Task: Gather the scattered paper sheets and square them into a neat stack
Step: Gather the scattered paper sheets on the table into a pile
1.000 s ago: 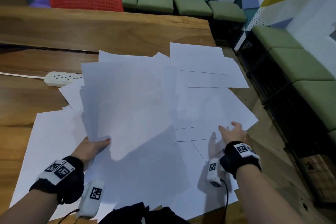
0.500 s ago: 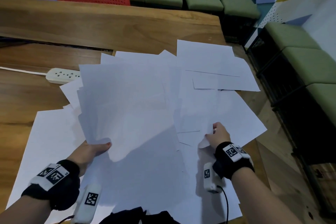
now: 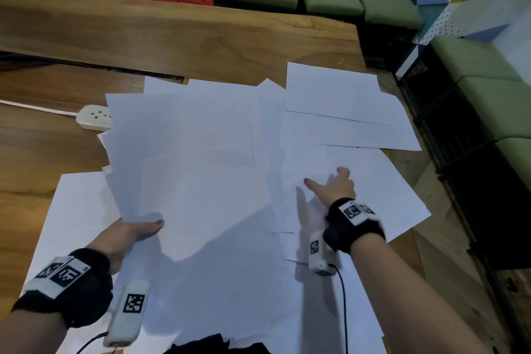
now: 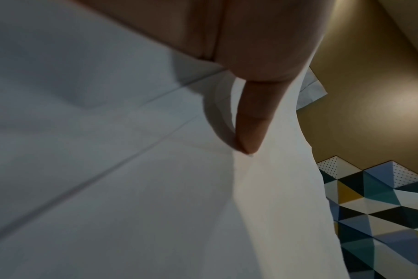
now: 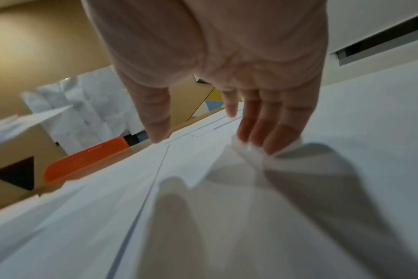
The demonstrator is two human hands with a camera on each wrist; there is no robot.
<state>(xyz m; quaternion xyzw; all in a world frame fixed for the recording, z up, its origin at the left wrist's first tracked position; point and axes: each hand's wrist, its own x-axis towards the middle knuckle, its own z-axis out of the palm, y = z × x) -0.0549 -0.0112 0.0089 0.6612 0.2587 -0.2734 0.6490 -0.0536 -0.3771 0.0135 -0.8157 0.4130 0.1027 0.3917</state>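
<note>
- Head view: thin white paper sheets (image 3: 339, 129) are seen spread in loose overlap over the brown wooden table (image 3: 178, 37), ahead of both hands and under them.
- A fanned bundle of white sheets (image 3: 186, 158) is held up off the table by the left hand (image 3: 126, 234), pinched at its near lower corner with the thumb (image 4: 248, 122) laid flat on top; the fingers beneath are hidden.
- The right hand (image 3: 334, 187) is laid with fingers extended on a loose sheet just beyond it, and a small ruck of paper (image 5: 255, 151) is pushed up at the fingertips (image 5: 272, 137); nothing is gripped there.
- The paper is judged very light, limp and slippery sheet on sheet: the held bundle is already seen bowing away from the thumb.
- A flat sheet is judged hard to lift from its middle; a free edge or corner should be dragged with flat fingers until it can be pinched.
- The bundle is judged best held by two opposite long edges for squaring, since one corner pinch lets sheets fan and slide out.
- A white power strip (image 3: 94, 116) lies beyond the left hand, partly covered by the bundle.
</note>
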